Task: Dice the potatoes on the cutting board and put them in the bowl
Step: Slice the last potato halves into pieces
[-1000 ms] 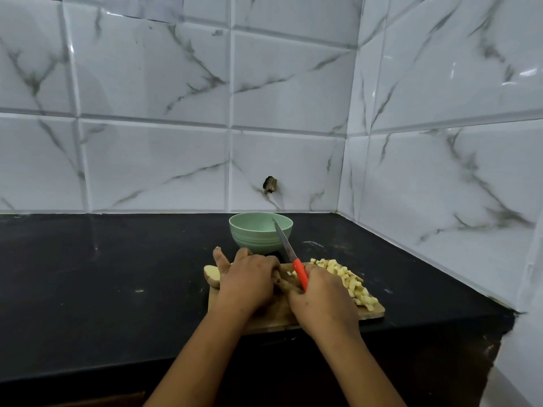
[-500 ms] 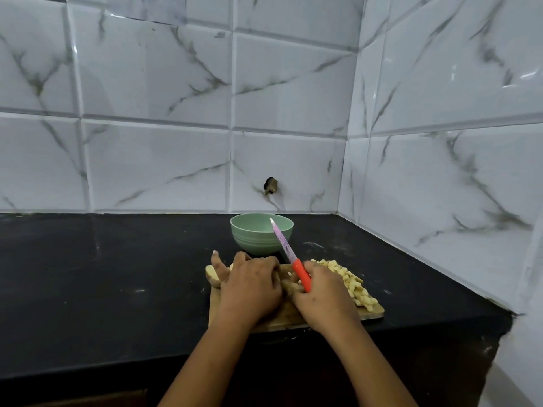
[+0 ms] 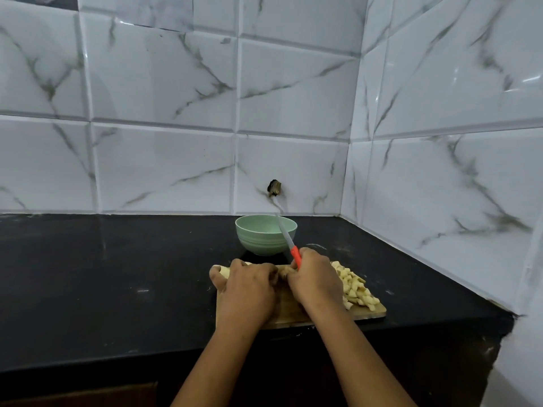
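Note:
A wooden cutting board [image 3: 368, 312] lies near the counter's front edge. My left hand [image 3: 248, 286] curls over a potato piece [image 3: 224, 271] at the board's left end, hiding most of it. My right hand [image 3: 316, 279] grips the red handle of a knife [image 3: 289, 243], whose blade points up and away over the bowl. A heap of diced potato [image 3: 354, 286] covers the board's right side. The pale green bowl [image 3: 266, 235] stands just behind the board; I see nothing inside it.
The black countertop [image 3: 117, 274] stretches far to the left. White marble tiled walls [image 3: 440, 142] close the back and right sides, meeting in a corner behind the bowl. The counter's front edge runs just below the board.
The knife blade has tipped up more steeply and further from me. My left hand's fingers have curled tighter over the potato. My right hand has moved slightly back on the board.

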